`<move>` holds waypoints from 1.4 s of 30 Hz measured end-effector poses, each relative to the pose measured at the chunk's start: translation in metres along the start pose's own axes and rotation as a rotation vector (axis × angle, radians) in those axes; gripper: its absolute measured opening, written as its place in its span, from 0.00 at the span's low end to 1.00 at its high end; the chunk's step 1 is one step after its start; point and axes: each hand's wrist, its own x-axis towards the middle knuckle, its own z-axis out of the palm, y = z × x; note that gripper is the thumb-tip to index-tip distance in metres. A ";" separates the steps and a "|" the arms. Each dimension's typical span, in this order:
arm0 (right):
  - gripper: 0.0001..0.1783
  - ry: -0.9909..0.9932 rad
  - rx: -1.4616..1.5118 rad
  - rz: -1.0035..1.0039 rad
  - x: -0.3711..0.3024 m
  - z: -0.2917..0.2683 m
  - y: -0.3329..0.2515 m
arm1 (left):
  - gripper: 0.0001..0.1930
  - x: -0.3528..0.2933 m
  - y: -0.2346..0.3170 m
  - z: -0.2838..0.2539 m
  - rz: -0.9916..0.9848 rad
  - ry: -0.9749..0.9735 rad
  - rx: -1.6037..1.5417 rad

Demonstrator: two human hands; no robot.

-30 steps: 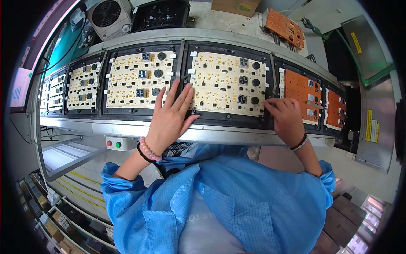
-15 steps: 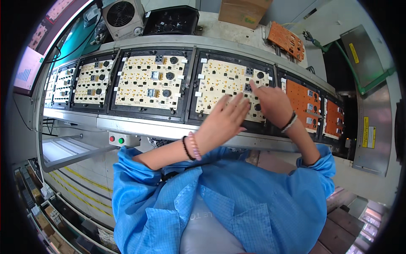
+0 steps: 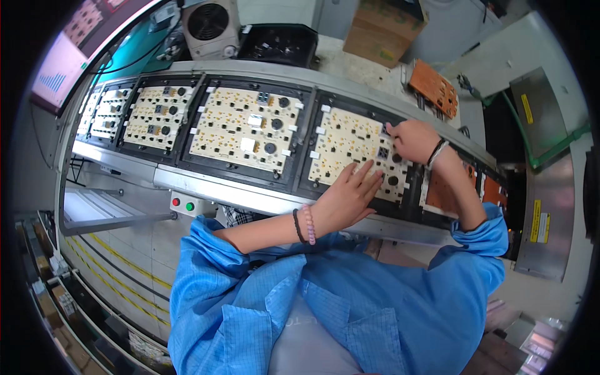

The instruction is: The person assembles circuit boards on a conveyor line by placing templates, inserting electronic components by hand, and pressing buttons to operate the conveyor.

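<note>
Both my hands are over a cream circuit board (image 3: 337,139) set in a black frame. My left hand (image 3: 347,199) reaches over the board's near right part, fingers spread and slightly bent, holding nothing. My right hand (image 3: 415,142) is at the far right corner, fingers curled and fingertips down beside the topmost component position. Whatever those fingertips touch or grip is hidden. Between the hands shows a small dark display module (image 3: 382,152). A round black component (image 3: 392,180) sits near my left fingertips. White clips (image 3: 320,130) line the board's edge.
More framed cream boards (image 3: 244,128) run leftward along the metal rail (image 3: 212,185); orange boards (image 3: 442,187) lie to the right. A red and green button box (image 3: 183,204) hangs below the rail. Behind stand a fan unit (image 3: 210,28), a black bin (image 3: 278,45) and a carton (image 3: 382,34).
My right hand has gone from pointing over the display modules to curling its fingers at the far right corner. My left hand's fingers have spread over the near right part. The view has shifted.
</note>
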 end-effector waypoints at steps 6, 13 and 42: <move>0.19 0.428 0.275 -0.254 0.133 -0.026 0.005 | 0.39 -0.038 -0.036 -0.031 -0.025 0.105 -0.198; 0.10 0.454 -0.271 -0.488 0.315 -0.024 -0.051 | 0.26 -0.090 -0.079 -0.044 -0.171 0.118 -0.181; 0.18 0.002 1.846 -0.351 0.318 -0.026 -0.066 | 0.16 0.088 -0.423 -0.002 -0.739 -0.248 0.014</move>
